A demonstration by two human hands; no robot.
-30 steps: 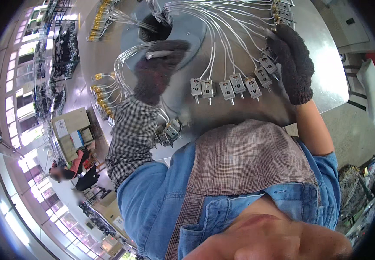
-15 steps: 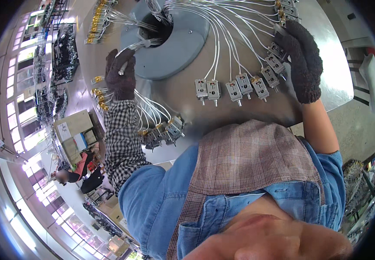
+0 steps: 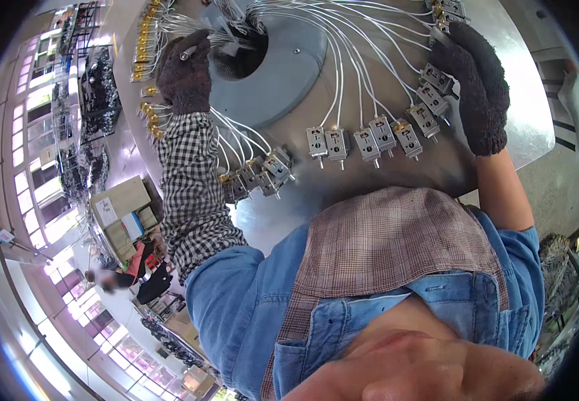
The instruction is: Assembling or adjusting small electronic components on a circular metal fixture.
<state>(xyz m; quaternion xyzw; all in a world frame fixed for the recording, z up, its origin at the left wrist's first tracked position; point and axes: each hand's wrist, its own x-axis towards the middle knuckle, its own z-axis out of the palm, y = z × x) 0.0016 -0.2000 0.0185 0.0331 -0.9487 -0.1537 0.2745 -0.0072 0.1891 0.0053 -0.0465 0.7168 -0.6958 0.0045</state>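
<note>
Looking down over a denim shirt and a brown checked apron, the view shows a person at a round steel table (image 3: 523, 127) whose centre holds a raised metal disc (image 3: 283, 73) with a dark opening. White wires (image 3: 343, 60) fan out from that opening to small grey metal components (image 3: 370, 144) ranged around the table's edge.

The left hand (image 3: 184, 73), in a dark knit glove, is beside the disc's opening on its left, fingers curled together around a small silvery cylinder (image 3: 186, 55). The right hand (image 3: 473, 87), also gloved, lies on the components at the disc's right, fingers pressed flat over them; whether it pinches one cannot be told.

The step in hand appears to be working on the wired components one by one. The next move likely calls for bringing the silvery piece to one wire end without tangling its neighbours.

Counted below the disc: about seven components in the curved row toward the right hand, and a tighter cluster (image 3: 256, 177) of roughly five lower left. Brass-coloured fittings (image 3: 146, 60) run along the table rim left of the disc, too many and too small to count.
</note>
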